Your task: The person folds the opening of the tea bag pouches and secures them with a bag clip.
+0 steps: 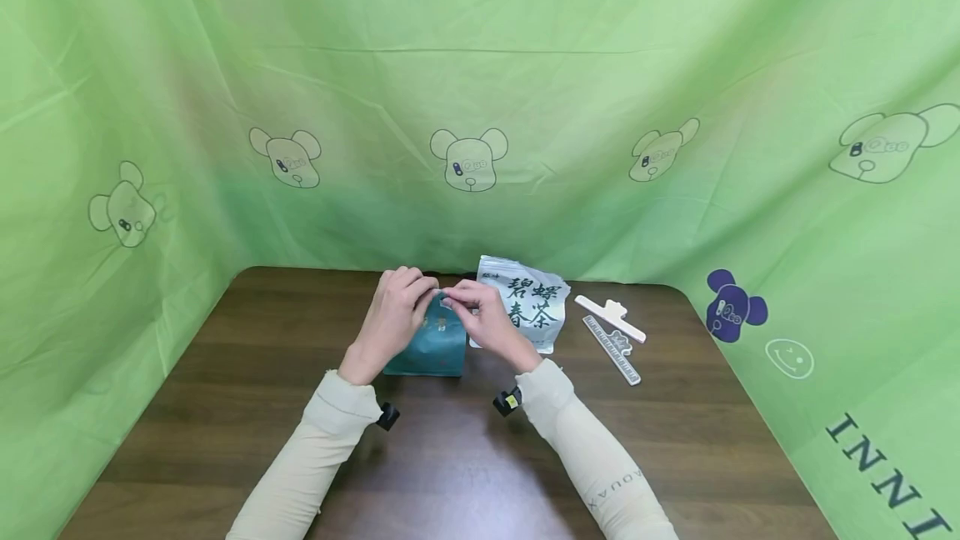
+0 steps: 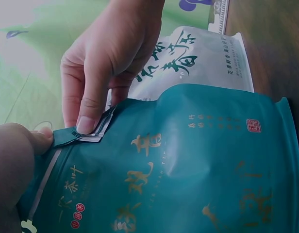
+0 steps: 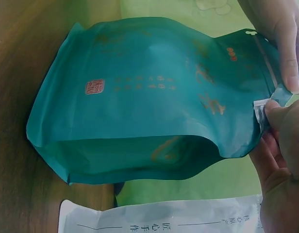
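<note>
Well, the green bag (image 1: 435,350) stands on the far part of the table (image 1: 255,407), just left of the white bag (image 1: 553,294). The left hand (image 1: 393,307) and right hand (image 1: 486,319) both pinch its top edge, where a little bit sticks over (folded or torn, I cannot tell which). It looks light and soft, likely easy to crease and maybe slippery, so that flat top seems best to hold. Its skin is smooth, its front puffs out, and gold letters mark it.

The left hand (image 2: 13,158) and right hand (image 2: 110,56) pinch the top edge of a gold-lettered teal tea pouch (image 2: 188,150). Behind it is a white pouch (image 2: 212,63).
</note>
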Demonstrator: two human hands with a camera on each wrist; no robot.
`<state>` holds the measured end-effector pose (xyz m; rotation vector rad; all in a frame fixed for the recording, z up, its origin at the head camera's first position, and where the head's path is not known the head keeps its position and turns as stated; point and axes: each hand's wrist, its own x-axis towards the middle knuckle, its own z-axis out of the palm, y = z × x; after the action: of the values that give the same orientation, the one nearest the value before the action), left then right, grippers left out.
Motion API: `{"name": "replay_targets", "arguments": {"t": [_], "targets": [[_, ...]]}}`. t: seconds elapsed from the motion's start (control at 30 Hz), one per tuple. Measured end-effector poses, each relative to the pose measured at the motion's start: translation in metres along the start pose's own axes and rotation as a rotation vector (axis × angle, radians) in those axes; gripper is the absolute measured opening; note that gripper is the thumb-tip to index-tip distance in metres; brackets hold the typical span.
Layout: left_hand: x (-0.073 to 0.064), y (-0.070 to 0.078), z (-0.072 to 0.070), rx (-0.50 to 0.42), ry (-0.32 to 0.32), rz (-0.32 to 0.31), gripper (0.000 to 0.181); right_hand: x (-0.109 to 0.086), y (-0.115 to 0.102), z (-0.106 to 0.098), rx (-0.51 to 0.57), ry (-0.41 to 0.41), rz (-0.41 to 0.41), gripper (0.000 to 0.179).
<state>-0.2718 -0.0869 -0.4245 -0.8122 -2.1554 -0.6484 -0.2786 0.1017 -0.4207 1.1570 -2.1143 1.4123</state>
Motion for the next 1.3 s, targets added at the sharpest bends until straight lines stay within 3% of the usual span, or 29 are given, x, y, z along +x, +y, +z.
{"name": "replay_targets", "arguments": {"t": [0.23,0.47,0.77,1.03,1.3], "targets": [[0.000,0.000,0.001,-0.015,0.024,-0.004,0.002,-0.003,0.006,0.000,-0.003,0.013,0.036,0.015],[0.001,0.000,0.000,-0.023,0.009,-0.007,0.001,-0.009,0.012,-0.003,0.026,0.007,0.109,0.014],[0.002,-0.001,0.001,-0.019,0.013,0.006,0.001,-0.013,0.014,-0.004,0.025,0.023,0.110,0.017],[0.001,-0.001,-0.001,-0.015,-0.002,-0.001,0.001,-0.012,0.010,-0.005,-0.021,-0.002,0.054,0.018],[-0.001,-0.003,0.000,-0.033,-0.003,0.006,0.005,-0.013,0.010,-0.005,-0.001,-0.032,0.107,0.020]]}}
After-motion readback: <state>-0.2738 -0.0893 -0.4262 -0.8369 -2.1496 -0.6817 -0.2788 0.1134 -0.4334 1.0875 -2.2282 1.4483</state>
